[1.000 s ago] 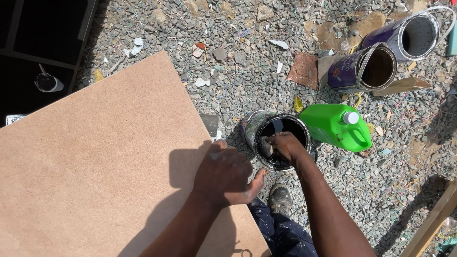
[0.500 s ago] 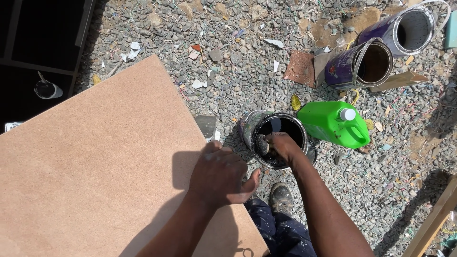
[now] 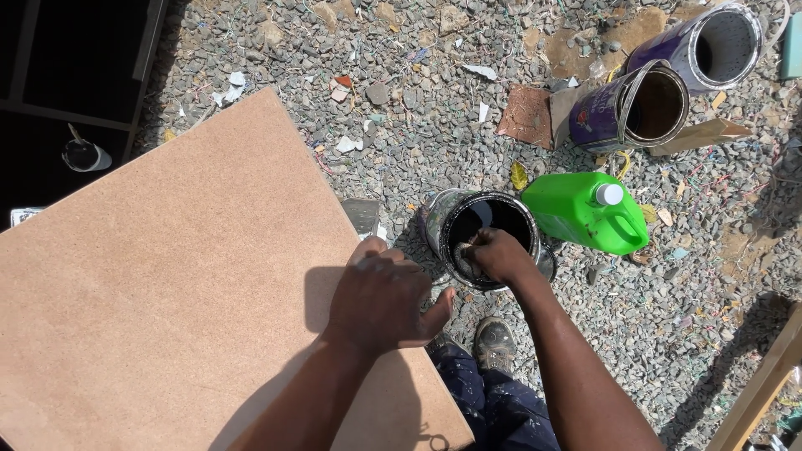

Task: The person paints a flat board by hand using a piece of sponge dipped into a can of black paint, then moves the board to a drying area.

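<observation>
Dipping my right hand (image 3: pixel 494 253), fist closed on a rag (image 3: pixel 469 250), could tip the black paint can (image 3: pixel 489 240) (left hand (image 3: pixel 384 299) spread flat on the board (image 3: pixel 167 284)).

Your left hand (image 3: pixel 380 299) lies palm down, fingers spread flat, thumb stretched out to the right. Your right arm reaches forward, and your right hand (image 3: pixel 494 253) is curled closed, knuckles up, wrist bent down.

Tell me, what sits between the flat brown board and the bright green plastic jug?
In the head view, a round metal can of black liquid stands on the gravel between the brown board and the green jug, with the right hand dipped into it.
</observation>
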